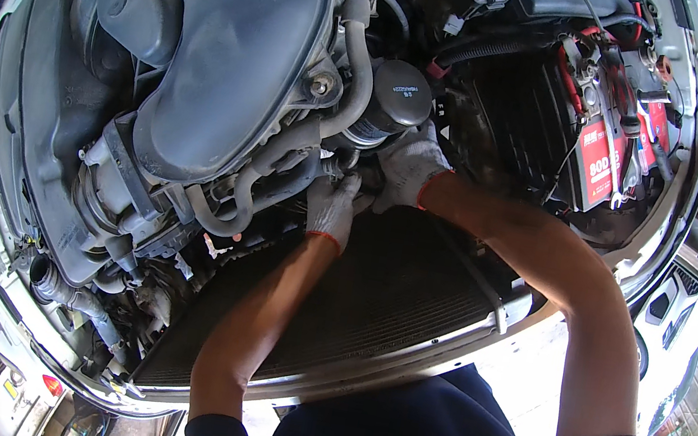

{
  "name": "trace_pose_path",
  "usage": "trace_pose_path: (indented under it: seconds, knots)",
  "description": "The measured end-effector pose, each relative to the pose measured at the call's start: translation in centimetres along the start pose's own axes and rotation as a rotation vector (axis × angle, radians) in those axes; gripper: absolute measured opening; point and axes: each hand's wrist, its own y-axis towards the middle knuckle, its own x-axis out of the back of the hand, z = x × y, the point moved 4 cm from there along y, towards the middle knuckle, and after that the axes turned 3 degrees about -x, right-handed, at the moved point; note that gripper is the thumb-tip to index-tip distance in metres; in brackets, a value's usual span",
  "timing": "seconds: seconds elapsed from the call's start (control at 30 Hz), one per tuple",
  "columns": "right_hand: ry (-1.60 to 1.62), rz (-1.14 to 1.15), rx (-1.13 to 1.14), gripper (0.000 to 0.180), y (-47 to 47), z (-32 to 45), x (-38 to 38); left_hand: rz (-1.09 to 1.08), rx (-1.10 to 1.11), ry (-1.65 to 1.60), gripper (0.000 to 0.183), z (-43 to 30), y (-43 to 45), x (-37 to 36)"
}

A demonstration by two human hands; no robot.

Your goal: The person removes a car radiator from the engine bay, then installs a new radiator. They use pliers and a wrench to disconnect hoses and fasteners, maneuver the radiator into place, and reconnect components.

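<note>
My left hand [332, 205], in a white knit glove with a red cuff, reaches up under a hose fitting [332, 166] at the engine's front. Its thumb and fingers come close together there; whether they grip anything is hidden. My right hand [410, 167], gloved alike, is just below a black canister-shaped oil filter [401, 94] and on its right side. Its fingers disappear into shadow, so I cannot tell what they hold. A grey coolant hose [361, 76] bends down past the filter's left side. Dark gaps hide whatever lies between the two hands.
A large grey plastic engine cover [238, 50] fills the upper left. Beneath my forearms lies the radiator [377, 298]. At right stands a battery with a red label [597, 165]; a wrench [615, 192] and other tools rest on it. An uncapped duct [48, 280] sits lower left.
</note>
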Motion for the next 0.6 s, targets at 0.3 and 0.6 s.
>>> trace_pose_path:
  seconds: [0.3,0.6]
  knots:
    - [0.094,-0.194,0.061,0.086,0.9,0.0,-0.5,0.034,-0.010,0.001,0.036,0.3,0.6,0.5]
    - [0.054,-0.328,0.156,0.040,3.5,-1.9,-2.9,0.012,-0.022,0.023,0.052,2.1,4.1,1.1]
